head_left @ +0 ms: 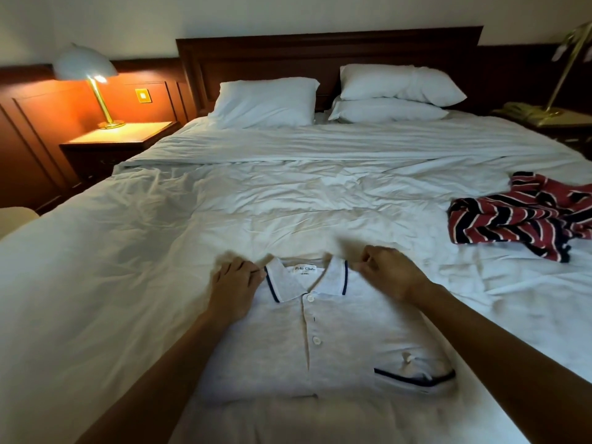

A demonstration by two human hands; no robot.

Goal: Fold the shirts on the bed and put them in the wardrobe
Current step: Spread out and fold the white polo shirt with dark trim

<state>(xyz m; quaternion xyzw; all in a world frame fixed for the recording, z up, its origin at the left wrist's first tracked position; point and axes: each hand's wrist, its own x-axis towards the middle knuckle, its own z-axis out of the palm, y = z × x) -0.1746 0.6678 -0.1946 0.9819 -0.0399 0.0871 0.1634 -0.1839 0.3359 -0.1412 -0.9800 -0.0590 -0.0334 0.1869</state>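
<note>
A light grey polo shirt [339, 344] with navy trim on its collar and pocket lies folded, front up, on the near part of the white bed [288, 200]. My left hand [235, 283] rests with curled fingers on the shirt's left shoulder beside the collar. My right hand [389, 274] pinches the fabric at the right shoulder, just beyond the collar. A crumpled shirt with red, navy and white stripes [519, 216] lies unfolded at the bed's right side. No wardrobe is in view.
Three white pillows [266, 102] lean against the dark wooden headboard. On the left nightstand [118, 139] a lit lamp [86, 67] glows. On the right a brass lamp stands beside a telephone [525, 112].
</note>
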